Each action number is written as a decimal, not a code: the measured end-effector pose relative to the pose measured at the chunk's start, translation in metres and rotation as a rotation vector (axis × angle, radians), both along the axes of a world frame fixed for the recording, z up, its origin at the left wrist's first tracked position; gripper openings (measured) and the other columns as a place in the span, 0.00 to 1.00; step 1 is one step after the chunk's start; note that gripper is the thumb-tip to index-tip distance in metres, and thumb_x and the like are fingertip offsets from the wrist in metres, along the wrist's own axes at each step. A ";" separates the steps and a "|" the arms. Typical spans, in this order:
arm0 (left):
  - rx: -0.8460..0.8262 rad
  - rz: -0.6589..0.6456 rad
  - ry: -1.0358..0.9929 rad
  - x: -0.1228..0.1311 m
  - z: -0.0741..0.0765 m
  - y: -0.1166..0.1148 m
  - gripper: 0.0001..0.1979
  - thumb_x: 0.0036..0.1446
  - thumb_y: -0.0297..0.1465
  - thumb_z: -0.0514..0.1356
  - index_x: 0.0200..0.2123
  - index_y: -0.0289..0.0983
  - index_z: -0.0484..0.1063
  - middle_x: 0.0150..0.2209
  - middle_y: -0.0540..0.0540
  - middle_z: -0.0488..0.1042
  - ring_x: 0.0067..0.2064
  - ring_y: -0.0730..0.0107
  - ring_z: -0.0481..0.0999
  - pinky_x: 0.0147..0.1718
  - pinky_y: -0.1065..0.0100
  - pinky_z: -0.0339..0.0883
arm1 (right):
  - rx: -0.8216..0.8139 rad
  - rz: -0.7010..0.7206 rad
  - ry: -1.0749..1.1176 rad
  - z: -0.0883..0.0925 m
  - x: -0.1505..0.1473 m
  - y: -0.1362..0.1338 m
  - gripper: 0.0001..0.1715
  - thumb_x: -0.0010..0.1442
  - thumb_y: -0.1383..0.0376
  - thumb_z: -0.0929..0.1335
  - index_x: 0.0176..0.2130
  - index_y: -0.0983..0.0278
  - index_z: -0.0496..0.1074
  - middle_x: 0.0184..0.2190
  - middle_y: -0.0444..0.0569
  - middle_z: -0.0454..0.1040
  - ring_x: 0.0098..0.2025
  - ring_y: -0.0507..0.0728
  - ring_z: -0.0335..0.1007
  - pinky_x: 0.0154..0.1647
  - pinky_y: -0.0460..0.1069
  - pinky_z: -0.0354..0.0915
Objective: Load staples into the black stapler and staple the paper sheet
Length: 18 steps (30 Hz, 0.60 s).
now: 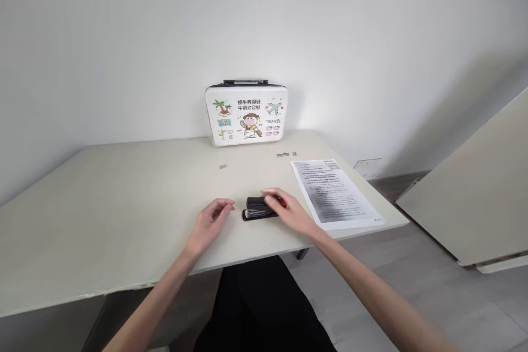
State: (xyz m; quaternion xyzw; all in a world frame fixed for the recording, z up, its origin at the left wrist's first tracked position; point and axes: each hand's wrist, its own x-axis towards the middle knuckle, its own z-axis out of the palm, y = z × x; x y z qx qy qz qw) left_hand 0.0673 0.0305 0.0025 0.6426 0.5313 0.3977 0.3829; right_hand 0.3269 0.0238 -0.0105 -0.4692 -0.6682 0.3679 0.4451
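A black stapler (pixel 256 203) with a red part at its rear lies on the table near the front edge. Its top arm is parted from its base at the end facing left. My right hand (pixel 291 212) is closed over the stapler's rear end, thumb and fingers on its top and sides. Just left of the stapler, and apart from it, my left hand (pixel 210 221) rests low over the table. The thumb and fingertips there are drawn together in a pinch; what may lie between them is too small to make out.
Staple strips (pixel 223 166) lie left of centre, with several more (pixel 286 154) at the back right. A printed sheet (pixel 344 198) lies at the table's right edge. A white cartoon-print case (pixel 247 115) stands against the wall. The table (pixel 103 203) ends close before me.
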 end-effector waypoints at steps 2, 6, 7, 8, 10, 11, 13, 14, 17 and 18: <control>0.001 0.029 -0.012 0.003 -0.001 -0.009 0.20 0.60 0.51 0.62 0.42 0.42 0.80 0.42 0.43 0.83 0.45 0.54 0.79 0.48 0.59 0.71 | -0.051 -0.070 0.142 -0.006 0.004 -0.005 0.25 0.74 0.48 0.59 0.56 0.57 0.74 0.54 0.52 0.80 0.59 0.60 0.75 0.64 0.58 0.66; 0.015 0.050 -0.013 0.006 -0.005 -0.025 0.18 0.64 0.48 0.60 0.43 0.42 0.79 0.43 0.44 0.82 0.45 0.56 0.79 0.46 0.61 0.70 | -0.048 -0.175 0.199 -0.023 0.007 -0.010 0.24 0.75 0.50 0.58 0.57 0.58 0.71 0.53 0.53 0.80 0.60 0.60 0.74 0.64 0.59 0.66; 0.018 0.048 -0.014 0.005 -0.006 -0.027 0.17 0.64 0.48 0.60 0.44 0.42 0.79 0.43 0.44 0.82 0.45 0.56 0.78 0.46 0.62 0.70 | -0.033 -0.177 0.184 -0.026 0.007 -0.011 0.24 0.75 0.50 0.57 0.58 0.58 0.70 0.54 0.53 0.80 0.60 0.60 0.74 0.64 0.59 0.66; 0.023 0.049 -0.019 0.005 -0.007 -0.028 0.17 0.65 0.48 0.60 0.44 0.42 0.79 0.44 0.44 0.82 0.46 0.57 0.78 0.47 0.62 0.69 | -0.014 -0.176 0.169 -0.027 0.005 -0.011 0.24 0.75 0.51 0.57 0.59 0.58 0.69 0.54 0.53 0.80 0.60 0.59 0.74 0.64 0.59 0.66; 0.043 0.074 -0.044 0.005 -0.009 -0.028 0.18 0.66 0.49 0.59 0.43 0.42 0.78 0.45 0.44 0.81 0.49 0.57 0.78 0.51 0.62 0.68 | 0.028 -0.180 0.147 -0.028 0.003 -0.011 0.25 0.75 0.52 0.56 0.60 0.58 0.68 0.53 0.54 0.80 0.59 0.59 0.75 0.64 0.60 0.66; 0.055 0.099 -0.058 0.004 -0.010 -0.028 0.19 0.67 0.49 0.58 0.43 0.41 0.78 0.47 0.43 0.81 0.51 0.57 0.78 0.53 0.62 0.67 | 0.045 -0.181 0.143 -0.027 0.002 -0.011 0.25 0.75 0.52 0.56 0.61 0.59 0.68 0.52 0.54 0.80 0.58 0.59 0.75 0.64 0.59 0.66; 0.076 0.167 -0.081 0.003 -0.011 -0.027 0.21 0.68 0.50 0.55 0.43 0.40 0.77 0.49 0.42 0.80 0.55 0.55 0.76 0.56 0.60 0.66 | 0.060 -0.174 0.141 -0.026 0.001 -0.011 0.25 0.74 0.53 0.57 0.62 0.60 0.68 0.51 0.54 0.81 0.58 0.59 0.75 0.64 0.59 0.66; 0.083 0.209 -0.092 0.002 -0.012 -0.027 0.22 0.69 0.51 0.54 0.44 0.40 0.77 0.51 0.42 0.80 0.56 0.54 0.75 0.57 0.59 0.65 | 0.059 -0.169 0.139 -0.025 0.001 -0.011 0.25 0.74 0.53 0.58 0.62 0.60 0.68 0.50 0.54 0.81 0.58 0.59 0.75 0.64 0.59 0.66; 0.098 0.297 -0.153 -0.001 -0.015 -0.027 0.22 0.70 0.50 0.52 0.46 0.40 0.76 0.55 0.41 0.77 0.58 0.54 0.75 0.60 0.58 0.64 | 0.042 -0.185 0.119 -0.023 0.001 -0.015 0.25 0.74 0.52 0.57 0.60 0.59 0.70 0.51 0.54 0.80 0.57 0.59 0.75 0.64 0.59 0.66; 0.103 0.301 -0.182 -0.001 -0.017 -0.027 0.21 0.70 0.50 0.52 0.46 0.40 0.76 0.55 0.41 0.77 0.58 0.55 0.75 0.60 0.58 0.64 | 0.033 -0.195 0.100 -0.022 0.001 -0.016 0.25 0.74 0.51 0.57 0.59 0.59 0.71 0.52 0.54 0.80 0.58 0.60 0.75 0.63 0.59 0.66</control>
